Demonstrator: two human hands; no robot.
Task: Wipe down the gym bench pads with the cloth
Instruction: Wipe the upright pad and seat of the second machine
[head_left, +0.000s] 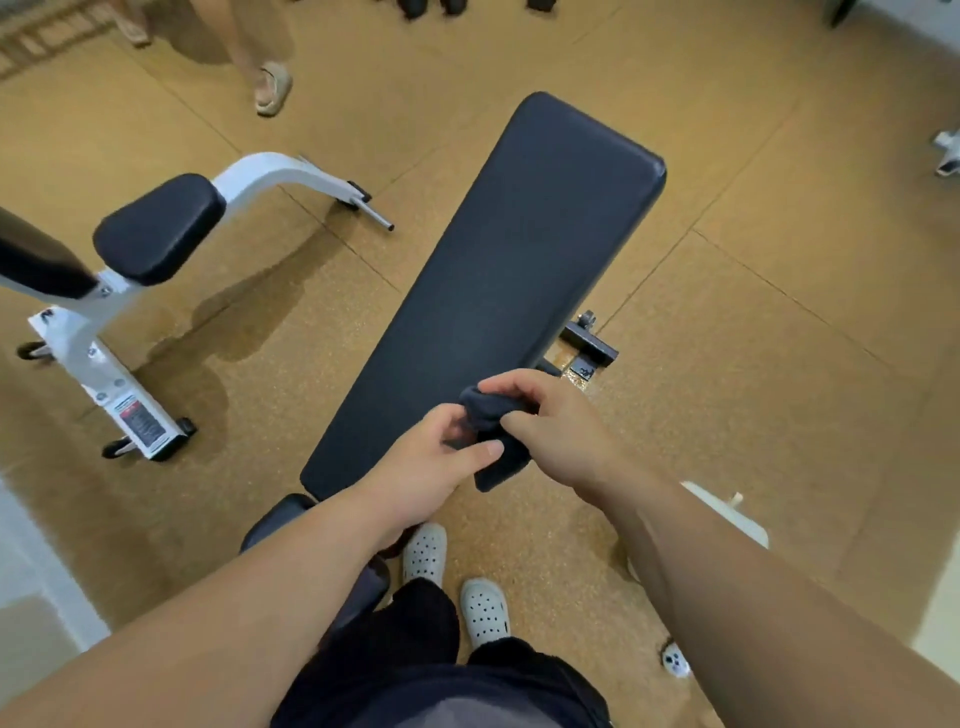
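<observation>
1. Both hands pinch the dark cloth (493, 431) between them — the left hand (436, 467) grips its near-left part with thumb and fingers, the right hand (550, 431) closes over its top and right side.
2. Bunched, the cloth hangs just over the near right corner of the long bench pad (498, 280).
3. That pad's long axis runs from the person's feet up and to the right, away from them.
4. A smaller seat pad (275, 519) lies at its near end.
5. Tan speckled floor (753, 322) surrounds it — a white-framed bench (104, 291) stands to the left.
</observation>
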